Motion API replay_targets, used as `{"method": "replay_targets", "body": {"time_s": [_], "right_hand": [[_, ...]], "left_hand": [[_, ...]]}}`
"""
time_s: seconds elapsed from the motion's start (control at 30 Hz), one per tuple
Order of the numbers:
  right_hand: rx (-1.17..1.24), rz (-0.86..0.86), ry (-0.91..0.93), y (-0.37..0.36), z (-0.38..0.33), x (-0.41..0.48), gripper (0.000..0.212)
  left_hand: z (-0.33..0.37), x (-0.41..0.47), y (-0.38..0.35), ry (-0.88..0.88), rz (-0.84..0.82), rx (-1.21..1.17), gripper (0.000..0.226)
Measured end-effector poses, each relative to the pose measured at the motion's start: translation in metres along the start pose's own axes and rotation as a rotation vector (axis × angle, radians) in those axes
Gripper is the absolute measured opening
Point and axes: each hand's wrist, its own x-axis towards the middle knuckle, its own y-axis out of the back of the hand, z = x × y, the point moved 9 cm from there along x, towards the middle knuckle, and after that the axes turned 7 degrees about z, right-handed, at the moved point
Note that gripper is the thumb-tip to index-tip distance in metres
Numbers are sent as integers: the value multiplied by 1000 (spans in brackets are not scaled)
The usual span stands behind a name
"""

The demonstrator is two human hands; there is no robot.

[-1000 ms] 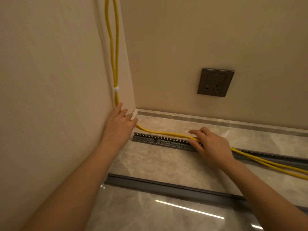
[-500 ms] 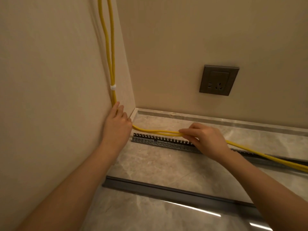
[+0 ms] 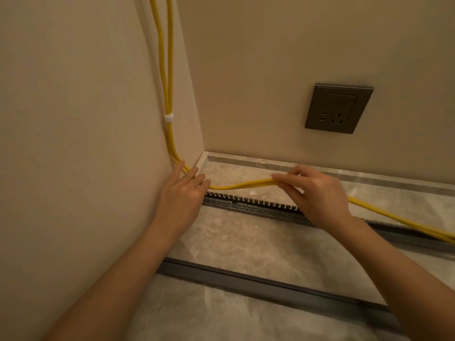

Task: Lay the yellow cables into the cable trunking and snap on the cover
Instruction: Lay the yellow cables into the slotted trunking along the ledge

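Yellow cables (image 3: pixel 242 184) come down the left wall, held together by a white tie (image 3: pixel 169 117), bend at the floor corner and run right across the marble floor. My left hand (image 3: pixel 183 195) lies flat with straight fingers over the cables at the bend by the wall. My right hand (image 3: pixel 316 193) pinches the cables between thumb and fingers and holds them a little above the grey slotted trunking (image 3: pixel 251 205). The trunking lies on the floor and runs right under my right hand. The long grey cover (image 3: pixel 258 281) lies on the floor nearer to me.
A grey wall socket (image 3: pixel 338 108) sits on the back wall above the floor. A marble skirting strip (image 3: pixel 369 177) runs along the base of that wall. The left wall stands close beside my left arm.
My right hand has slid left along the cables and lifted them off the trunking. My left hand has stayed at the corner bend. The camera has moved closer.
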Motion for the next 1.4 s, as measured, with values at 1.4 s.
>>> {"method": "replay_targets", "body": {"time_s": [1.4], "right_hand": [[33,-209,43,-60,-4,-51,29]], "left_hand": [[-12,0,-29,119,-307,129,21]]}}
